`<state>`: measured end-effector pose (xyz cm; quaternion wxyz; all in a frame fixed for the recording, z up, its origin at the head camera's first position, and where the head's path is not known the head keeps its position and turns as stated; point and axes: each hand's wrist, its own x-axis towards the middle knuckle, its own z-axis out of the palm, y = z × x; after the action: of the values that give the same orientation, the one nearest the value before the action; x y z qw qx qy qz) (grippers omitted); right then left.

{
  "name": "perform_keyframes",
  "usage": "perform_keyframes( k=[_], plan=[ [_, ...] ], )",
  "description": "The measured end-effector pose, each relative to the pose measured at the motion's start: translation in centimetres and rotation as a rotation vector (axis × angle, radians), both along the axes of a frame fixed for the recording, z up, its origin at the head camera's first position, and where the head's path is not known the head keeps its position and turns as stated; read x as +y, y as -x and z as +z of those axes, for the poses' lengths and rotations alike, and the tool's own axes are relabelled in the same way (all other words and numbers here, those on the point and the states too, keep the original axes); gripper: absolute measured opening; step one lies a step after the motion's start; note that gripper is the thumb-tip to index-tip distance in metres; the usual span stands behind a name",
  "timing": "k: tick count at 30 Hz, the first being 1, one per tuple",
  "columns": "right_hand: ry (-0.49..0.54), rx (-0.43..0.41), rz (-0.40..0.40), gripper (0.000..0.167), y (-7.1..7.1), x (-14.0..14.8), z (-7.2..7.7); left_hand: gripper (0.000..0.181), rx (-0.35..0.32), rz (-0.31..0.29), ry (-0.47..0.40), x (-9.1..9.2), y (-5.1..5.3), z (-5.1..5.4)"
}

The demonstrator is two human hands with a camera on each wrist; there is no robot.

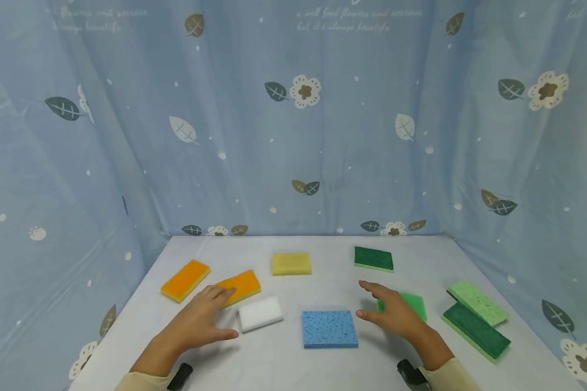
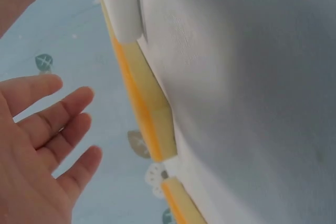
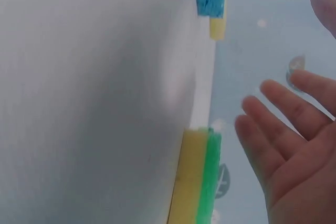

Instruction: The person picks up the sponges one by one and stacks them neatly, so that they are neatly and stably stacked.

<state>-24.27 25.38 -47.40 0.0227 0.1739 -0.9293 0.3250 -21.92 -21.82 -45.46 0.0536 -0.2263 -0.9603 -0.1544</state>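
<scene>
Both hands were empty. Left hand (image 1: 198, 320): fingers extended and spread, thumb held well away from them, nothing gripped. Right hand (image 1: 396, 314): likewise spread, palm and fingers apart from every sponge in its wrist view.

White sponge (image 1: 261, 314): just right of the left hand, ahead of the thumb tip. Near orange sponge (image 1: 246, 283): directly beyond the left fingers, which covered part of it in the head view (the left wrist view showed a gap between hand and sponge). Far orange sponge (image 1: 185, 280): beyond the left hand and slightly to its left.

Blue sponge (image 1: 330, 329): between the hands, closer to the right thumb. Bright green sponge (image 1: 414, 305): just behind the right hand as seen from the head, partly hidden by it; a yellow layer showed beneath its green face in the right wrist view.

Yellow sponge (image 1: 291, 264): between the hands, farther out than both. Dark green sponge (image 1: 374, 258): beyond the right fingertips. Well right of the right hand, a pale green sponge (image 1: 479, 302) met a second, deep green pad (image 1: 476, 332); touching or overlapping, could not tell.

All lay on a white tabletop (image 1: 279, 369) below both hands.
</scene>
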Motion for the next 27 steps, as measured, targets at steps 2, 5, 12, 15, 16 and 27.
perform_keyframes(
  k=[2, 5, 12, 15, 16, 27],
  plan=[
    [0.018, -0.015, 0.041, 0.073, -0.1, -0.2, -0.1, 0.095, -0.021, 0.001, -0.010, 0.3, 0.0, 0.0],
    [0.045, -0.031, 0.100, 0.070, -0.2, -0.4, -0.4, 0.094, -0.072, 0.005, -0.026, 0.8, 0.0, -0.2],
    [0.053, -0.106, 0.231, 0.078, -0.2, -0.9, -0.6, 0.092, -0.193, 0.017, -0.027, 1.6, 0.0, -0.3],
    [0.004, -0.127, 0.252, 0.079, -0.2, -1.5, -0.4, 0.092, -0.199, 0.012, -0.010, 1.7, 0.2, -0.3],
    [-0.012, -0.129, 0.257, 0.079, -0.2, -1.7, -0.3, 0.092, -0.200, 0.008, -0.008, 1.7, 0.3, -0.3],
    [-0.142, -0.139, 0.238, 0.091, -0.3, -2.6, -0.8, 0.090, -0.268, 0.006, 0.013, 2.7, 0.8, -0.6]
  ],
)
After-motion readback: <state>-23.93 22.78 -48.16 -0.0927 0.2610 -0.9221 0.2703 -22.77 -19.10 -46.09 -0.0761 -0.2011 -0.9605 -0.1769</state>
